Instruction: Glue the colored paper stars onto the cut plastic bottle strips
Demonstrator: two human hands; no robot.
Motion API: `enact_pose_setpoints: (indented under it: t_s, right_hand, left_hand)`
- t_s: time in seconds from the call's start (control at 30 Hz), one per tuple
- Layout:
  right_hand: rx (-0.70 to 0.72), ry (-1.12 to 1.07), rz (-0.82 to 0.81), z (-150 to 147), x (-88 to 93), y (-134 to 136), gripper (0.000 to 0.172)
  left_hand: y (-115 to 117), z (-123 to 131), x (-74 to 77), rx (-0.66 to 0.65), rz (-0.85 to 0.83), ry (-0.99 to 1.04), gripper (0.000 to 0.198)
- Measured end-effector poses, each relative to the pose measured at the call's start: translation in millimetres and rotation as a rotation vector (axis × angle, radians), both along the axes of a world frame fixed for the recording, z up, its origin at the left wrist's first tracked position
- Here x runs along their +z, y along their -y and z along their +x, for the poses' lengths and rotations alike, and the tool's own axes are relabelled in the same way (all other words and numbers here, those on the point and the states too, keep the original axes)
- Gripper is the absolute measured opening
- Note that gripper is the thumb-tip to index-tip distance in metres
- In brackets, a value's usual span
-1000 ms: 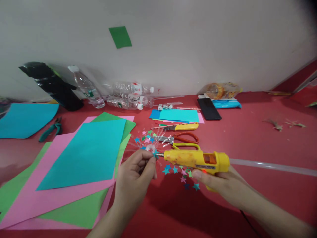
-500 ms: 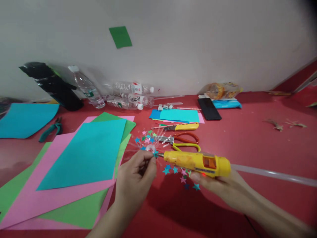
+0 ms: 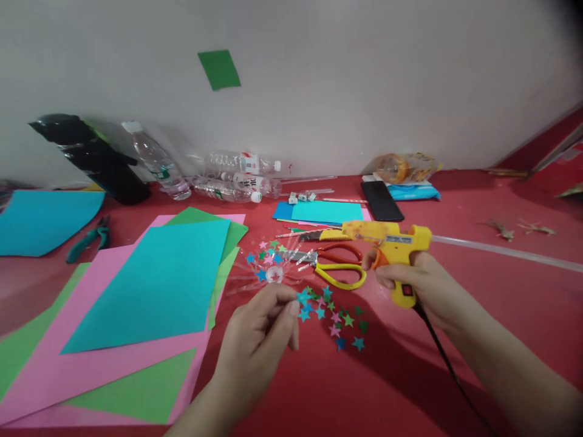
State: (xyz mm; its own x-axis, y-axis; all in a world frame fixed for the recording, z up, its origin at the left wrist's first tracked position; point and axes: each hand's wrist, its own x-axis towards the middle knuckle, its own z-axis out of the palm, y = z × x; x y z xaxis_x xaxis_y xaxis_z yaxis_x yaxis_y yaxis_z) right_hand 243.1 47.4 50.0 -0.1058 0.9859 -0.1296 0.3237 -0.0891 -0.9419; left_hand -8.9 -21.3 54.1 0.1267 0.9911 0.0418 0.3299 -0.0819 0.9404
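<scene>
My left hand [image 3: 259, 334] pinches a small blue star [image 3: 302, 297] between thumb and fingertips, above the red table. My right hand [image 3: 421, 282] grips a yellow glue gun [image 3: 387, 233], its nozzle pointing left and a clear glue stick [image 3: 501, 250] sticking out behind. Beyond my left hand, a cut clear plastic piece [image 3: 274, 275] spreads its thin strips on the table, with several coloured stars [image 3: 277, 258] on its far side. More loose stars [image 3: 348, 320] lie just right of my left fingertips. Red-and-yellow-handled scissors [image 3: 341, 266] rest below the glue gun's front.
Coloured paper sheets [image 3: 155, 285] overlap at the left, near pliers [image 3: 88, 240]. Plastic bottles [image 3: 228, 188], a black flask [image 3: 98, 161], a phone [image 3: 382, 200] and small paper strips [image 3: 325, 212] stand or lie toward the wall. A black cord [image 3: 439, 346] trails from the gun.
The glue gun has moved up and right in my right hand, away from the star, and turned so its handle shows. My left hand with the star has shifted slightly right and nearer.
</scene>
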Motion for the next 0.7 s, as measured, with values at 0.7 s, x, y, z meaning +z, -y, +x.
enact_pose_setpoints:
  t_s: [0.7]
  right_hand:
    - [0.367, 0.586, 0.611, -32, 16.6, 16, 0.017]
  left_hand:
    - [-10, 2, 3.0, -0.044, -0.574, 0.535, 0.022]
